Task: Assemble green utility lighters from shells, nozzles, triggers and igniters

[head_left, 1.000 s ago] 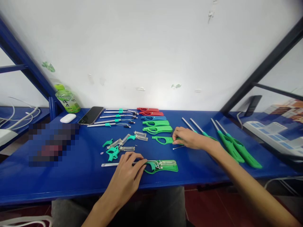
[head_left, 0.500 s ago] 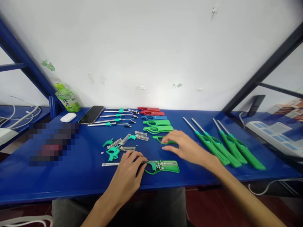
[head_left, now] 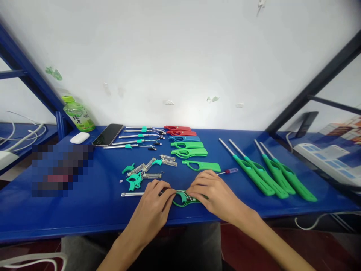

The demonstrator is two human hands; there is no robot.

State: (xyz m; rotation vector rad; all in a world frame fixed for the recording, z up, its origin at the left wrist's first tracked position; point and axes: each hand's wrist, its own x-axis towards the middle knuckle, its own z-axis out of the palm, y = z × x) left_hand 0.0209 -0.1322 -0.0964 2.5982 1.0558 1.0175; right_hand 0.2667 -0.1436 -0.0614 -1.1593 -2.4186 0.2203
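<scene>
A half-assembled green gas lighter lies on the blue table, its inner parts exposed and its metal tube pointing left. My left hand is closed around the place where tube and handle meet. With fingers bunched, my right hand grips the handle just right of the teal trigger, covering the fuel tank end. Beyond that hand lie a loose green handle shell and a screwdriver. Teal triggers and clear fuel tanks are scattered past my left hand.
Several finished green lighters lie at the right. Farther back are tube assemblies with wires, red shells, a blue shell and more green ones. A phone, white case and bottle stand back left, before the wall.
My right hand has come down and left from the loose green shell to the lighter, closing on its handle. That shell and the screwdriver now show more fully. My left hand keeps its grip.
</scene>
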